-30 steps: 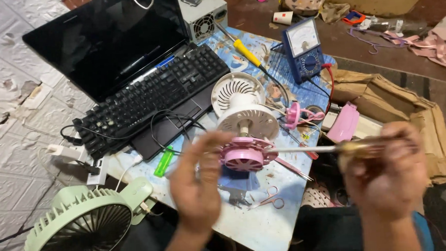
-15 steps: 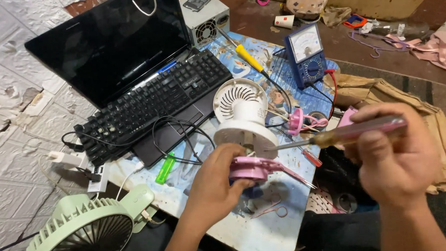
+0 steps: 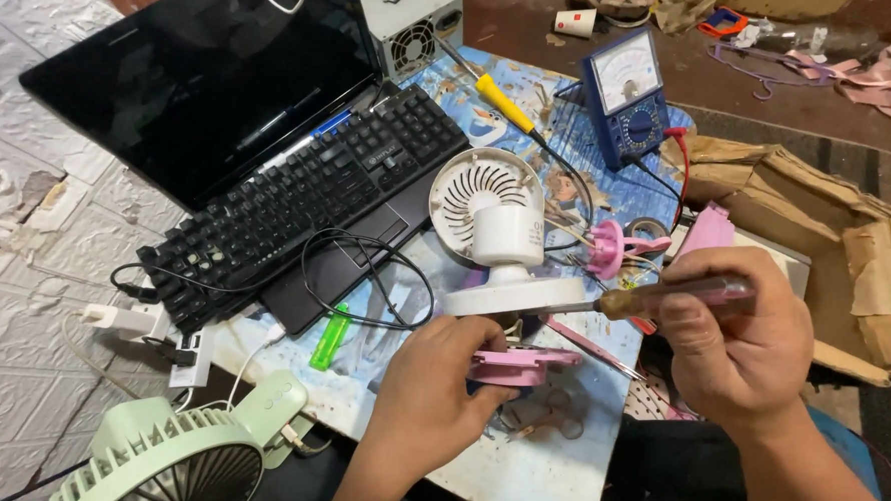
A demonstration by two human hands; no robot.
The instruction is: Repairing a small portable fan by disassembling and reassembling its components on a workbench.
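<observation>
- The fingers of the left hand are clamped on a flat pink fan part, held edge-on just above the near part of the surface.
- The right hand is clenched round the handle of a screwdriver; its shaft points left, and the tip seems to lie just above the pink part, by the base of the white fan.
- To do this well, I judge the left hand should hold the part steady and level while the tip seats squarely before any turning; a tilted shaft could slip.
- Near left sits a green fan, with a green lighter beyond it.
- Farther off lie a black keyboard on a laptop, a yellow-handled tool and a blue meter.
</observation>
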